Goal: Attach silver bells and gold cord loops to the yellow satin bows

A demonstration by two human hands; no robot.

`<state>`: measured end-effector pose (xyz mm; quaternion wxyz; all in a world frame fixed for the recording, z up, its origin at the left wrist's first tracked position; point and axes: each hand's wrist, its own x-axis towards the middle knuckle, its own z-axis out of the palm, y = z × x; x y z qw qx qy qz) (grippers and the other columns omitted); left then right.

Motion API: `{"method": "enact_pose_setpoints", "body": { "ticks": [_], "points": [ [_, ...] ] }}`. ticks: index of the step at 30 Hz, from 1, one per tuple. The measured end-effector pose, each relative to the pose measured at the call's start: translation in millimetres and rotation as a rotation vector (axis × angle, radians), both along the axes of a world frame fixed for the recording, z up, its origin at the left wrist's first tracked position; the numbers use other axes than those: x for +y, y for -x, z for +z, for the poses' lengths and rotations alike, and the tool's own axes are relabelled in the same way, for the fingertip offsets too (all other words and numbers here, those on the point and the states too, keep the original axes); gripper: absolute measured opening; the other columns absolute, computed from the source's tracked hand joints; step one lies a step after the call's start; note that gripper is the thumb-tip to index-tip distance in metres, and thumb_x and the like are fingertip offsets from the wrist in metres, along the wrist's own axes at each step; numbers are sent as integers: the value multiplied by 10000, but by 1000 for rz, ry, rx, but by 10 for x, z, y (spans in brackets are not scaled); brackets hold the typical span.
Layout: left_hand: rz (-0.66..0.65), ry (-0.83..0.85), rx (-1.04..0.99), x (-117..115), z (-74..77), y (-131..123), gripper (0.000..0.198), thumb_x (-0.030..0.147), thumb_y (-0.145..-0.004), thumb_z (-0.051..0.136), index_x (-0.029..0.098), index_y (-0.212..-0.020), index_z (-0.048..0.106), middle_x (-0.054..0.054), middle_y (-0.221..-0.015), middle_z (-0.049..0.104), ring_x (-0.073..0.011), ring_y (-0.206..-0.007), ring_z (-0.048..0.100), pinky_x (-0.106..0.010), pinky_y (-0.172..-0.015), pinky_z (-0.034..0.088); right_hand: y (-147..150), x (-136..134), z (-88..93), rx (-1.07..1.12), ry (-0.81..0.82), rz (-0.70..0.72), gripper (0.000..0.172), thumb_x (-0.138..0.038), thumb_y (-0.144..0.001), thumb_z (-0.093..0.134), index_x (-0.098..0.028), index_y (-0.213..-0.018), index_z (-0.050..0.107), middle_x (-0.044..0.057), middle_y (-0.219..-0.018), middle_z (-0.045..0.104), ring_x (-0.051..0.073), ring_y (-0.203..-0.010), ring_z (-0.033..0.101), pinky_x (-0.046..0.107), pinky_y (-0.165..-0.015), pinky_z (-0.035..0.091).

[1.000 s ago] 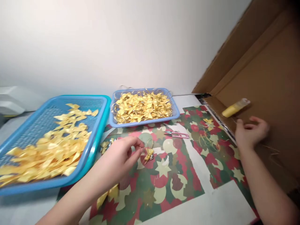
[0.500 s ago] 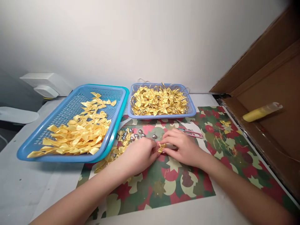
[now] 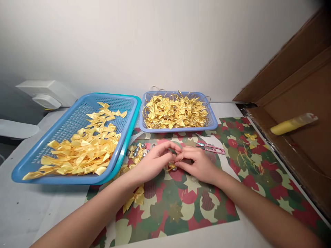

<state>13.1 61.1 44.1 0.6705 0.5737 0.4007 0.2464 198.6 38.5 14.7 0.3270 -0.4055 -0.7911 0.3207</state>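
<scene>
Over the patterned sheet [image 3: 181, 220], my left hand [image 3: 155, 162] and my right hand [image 3: 198, 164] meet with fingertips pinched together. Between them is a thin gold cord [image 3: 178, 160], mostly covered by the fingers. A small yellow ribbon bow with a silver bell [image 3: 172, 167] hangs just below the fingertips. Left of my left hand lie several silver jingle bells [image 3: 136, 150] among yellow bows. Another loose yellow bow [image 3: 136, 198] sits below my left forearm. Pink-handled thread snips [image 3: 214, 149] rest beyond my right hand.
A blue basket [image 3: 62, 120] of yellow bows, stacked on a teal one, stands left. A smaller blue basket [image 3: 178, 130] at the back holds bows with gold cord loops. Thread scraps [image 3: 249, 160] lie right, near a cardboard box [image 3: 305, 86] with a yellow-filled tube [image 3: 293, 124].
My left fingers have lifted and curled over the cord. The bow has shifted slightly left and down, its bell now showing. The snips are more exposed.
</scene>
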Motion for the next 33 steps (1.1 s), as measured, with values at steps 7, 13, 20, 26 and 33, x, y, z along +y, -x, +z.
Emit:
{"method": "enact_pose_setpoints", "body": {
  "ticks": [7,13,20,26,33],
  "points": [
    [-115,110,2,31,-105,9,165,223,-766,570,159,-917,551,21,-682,551,-107,-604,471,-229,-562,358,-25,-3,-28,112,-64,-31,94,-161,-838,653,-179,-769,714,10,-648,645,109,-587,541,239,-578,419],
    [-175,163,-64,7,-82,9,157,222,-771,636,149,-883,555,29,-718,538,-90,-627,466,-219,-594,374,-36,5,-40,210,-30,-74,86,-211,-842,665,-182,-798,733,16,-654,638,118,-590,564,240,-543,436],
    [-206,114,22,-7,-81,4,226,349,-826,626,142,-737,608,16,-677,561,-106,-632,477,-237,-613,370,-57,22,-7,227,-7,-151,86,-205,-838,656,-197,-816,739,19,-680,654,135,-630,603,258,-574,472],
    [17,82,-86,-9,-111,-4,209,332,-805,662,146,-709,651,10,-703,585,-105,-662,488,-232,-634,377,-40,-7,8,179,-290,-184,94,-142,-818,627,-190,-754,675,-1,-603,601,121,-556,540,275,-570,430],
    [114,143,-133,-56,-237,-27,191,358,-779,717,175,-827,739,-33,-922,673,-115,-734,551,-218,-621,420,-28,-16,24,29,-535,-242,148,-131,-831,563,-207,-715,615,-7,-581,603,124,-548,540,303,-593,400]
  ]
}}
